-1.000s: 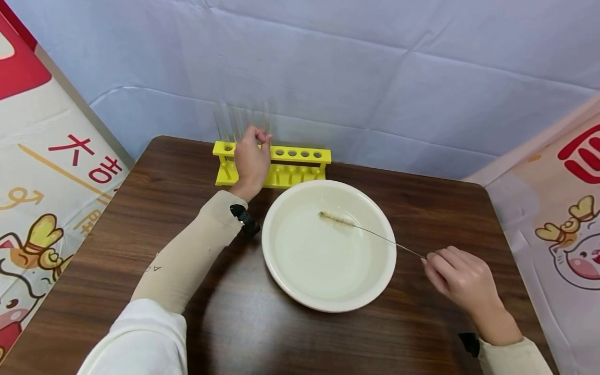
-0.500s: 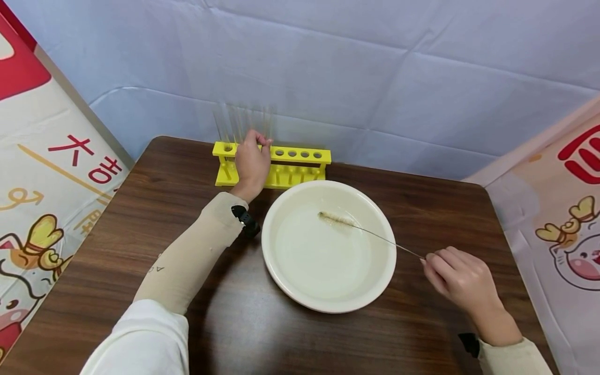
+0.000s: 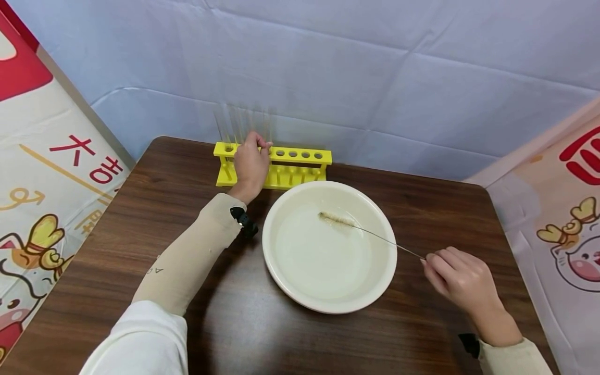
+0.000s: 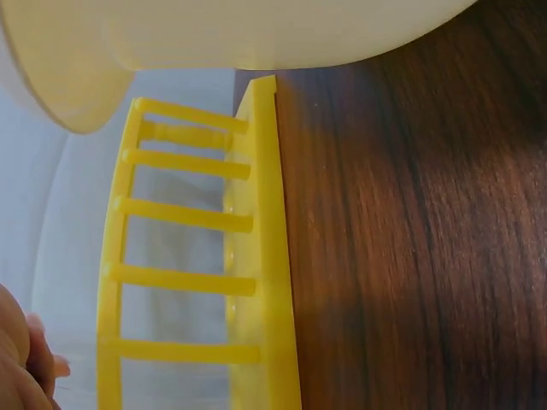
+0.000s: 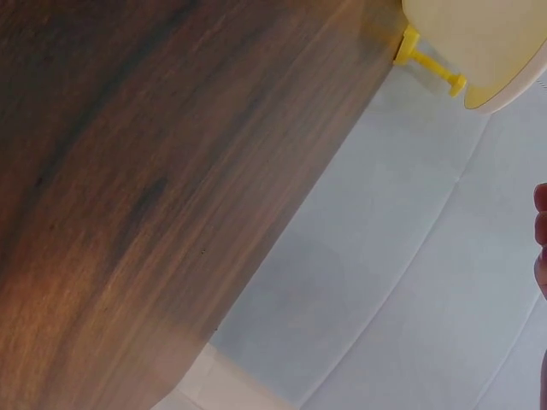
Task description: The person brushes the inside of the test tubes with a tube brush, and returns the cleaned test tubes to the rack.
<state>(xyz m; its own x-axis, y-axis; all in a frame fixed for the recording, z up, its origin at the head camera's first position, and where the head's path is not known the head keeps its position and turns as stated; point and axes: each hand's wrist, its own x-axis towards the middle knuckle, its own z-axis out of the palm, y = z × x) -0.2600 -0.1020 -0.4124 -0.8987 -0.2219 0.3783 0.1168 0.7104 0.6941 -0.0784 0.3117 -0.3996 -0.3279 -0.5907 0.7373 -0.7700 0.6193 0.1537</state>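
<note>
At the yellow test tube rack (image 3: 286, 180) my left hand (image 3: 251, 165) pinches a clear test tube (image 3: 270, 124) near the rack's top bar. More thin glass test tubes (image 3: 227, 125) stand in the rack's left part, partly hidden by that hand. My right hand (image 3: 461, 278) pinches the wire handle of a test tube brush (image 3: 336, 219). Its bristles lie in the white basin (image 3: 330, 306), which seems to hold water, and the wire crosses the rim. Only fingers (image 5: 541, 226) show at the right wrist view's edge; the left wrist view catches part of the left hand (image 4: 21, 359).
Rack and basin share a dark wooden table (image 3: 422, 198), the basin just in front of the rack. Several holes in the rack's right half hold no tube. Behind the table hangs a pale blue cloth (image 3: 328, 67). Printed banners (image 3: 56, 172) flank both sides.
The test tube in my left hand has sunk slightly lower at the rack, and the left hand dipped a little with it. My right hand, the brush and the basin have stayed still.
</note>
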